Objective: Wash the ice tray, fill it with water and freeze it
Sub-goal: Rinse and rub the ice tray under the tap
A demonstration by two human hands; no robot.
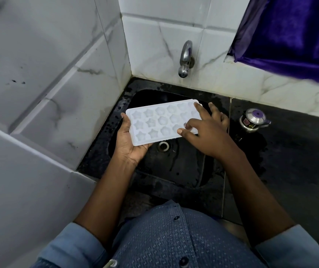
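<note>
1. Nearest is the person's blue patterned shirt [174, 238] with dark buttons, and both sleeves are rolled up at the elbows.
2. The left hand [129, 144] supports the white ice tray [154, 122] from below at its near left corner. The palm is under the tray and the thumb lies against the left short edge.
3. The right hand [203, 130] is over the right end of the tray with the fingers spread. The fingertips touch the top surface and it does not pinch anything.
4. The tray is held above the black sink [174, 167], face up, a little tilted. Its cavities have star and round shapes. I cannot tell if there is water in them.
5. The drain [163, 146] shows just under the near edge of the tray.
6. On the wet black desk [290, 151], right of the sink, stands a small steel item with a purple cap [253, 119].
7. Farther, a metal tap [185, 59] comes out of the white tiled wall [164, 35]. A purple cloth [290, 31] hangs at the far right.
</note>
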